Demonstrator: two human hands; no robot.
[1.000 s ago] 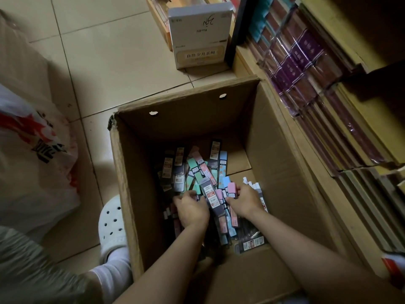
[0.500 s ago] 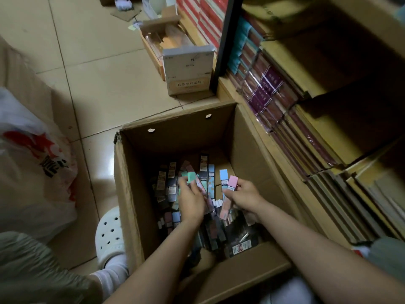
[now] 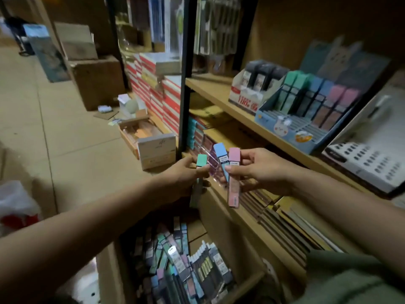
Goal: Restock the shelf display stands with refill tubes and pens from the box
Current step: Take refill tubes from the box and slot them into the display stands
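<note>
Both hands are raised in front of the shelf, above the cardboard box (image 3: 109, 273). My left hand (image 3: 186, 174) grips a green-capped refill tube (image 3: 201, 161). My right hand (image 3: 260, 170) pinches a pink tube (image 3: 234, 178), a blue-capped tube (image 3: 220, 153) and a clear purple one (image 3: 213, 165). The box below holds several more tubes and pens (image 3: 175, 260). On the shelf at the right stands a blue display stand (image 3: 282, 126) with green, blue and pink tubes in its back rows and bare slots in front. A red-and-white stand (image 3: 243, 97) with dark tubes sits left of it.
A white pen display box (image 3: 368, 159) lies at the far right of the shelf. Stacked notebooks (image 3: 285, 220) fill the lower shelf. Red-and-white boxes (image 3: 157, 88), a small white box (image 3: 156, 153) and brown cartons (image 3: 96, 80) stand on the tiled floor. A plastic bag (image 3: 15, 205) lies at the left.
Both hands have lifted out of the box with tubes in them and risen toward the shelf. The view has swung up from the box to the display stands.
</note>
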